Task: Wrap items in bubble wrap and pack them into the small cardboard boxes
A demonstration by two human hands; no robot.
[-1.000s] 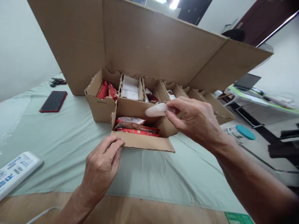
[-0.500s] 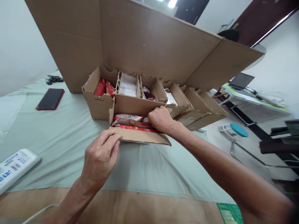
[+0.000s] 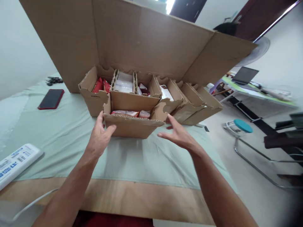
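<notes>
In the head view, a small open cardboard box (image 3: pixel 132 126) stands on the cloth with its front panel upright. Red-and-white packets (image 3: pixel 125 113) and a pinkish item (image 3: pixel 144 114) show inside; the front wall hides the rest. My left hand (image 3: pixel 100 135) is at the box's left end, thumb apart from the fingers, fingertips at the corner. At the right end, my right hand (image 3: pixel 178 135) has its fingers and thumb spread; whether it touches the cardboard is unclear. Behind stands a row of similar boxes (image 3: pixel 92 102) holding red packets and white items.
A large cardboard panel (image 3: pixel 146 41) rises behind the boxes. On the green cloth (image 3: pixel 61 138) at left lie a phone (image 3: pixel 51 99) and a white power bank-like block (image 3: pixel 20 160) with blue print. A stool (image 3: pixel 243 125) stands on the floor at right.
The box's front panel, folded outward before, now stands upright. My right hand has left the packets for the right end; my left hand has let go of the panel's edge and opened.
</notes>
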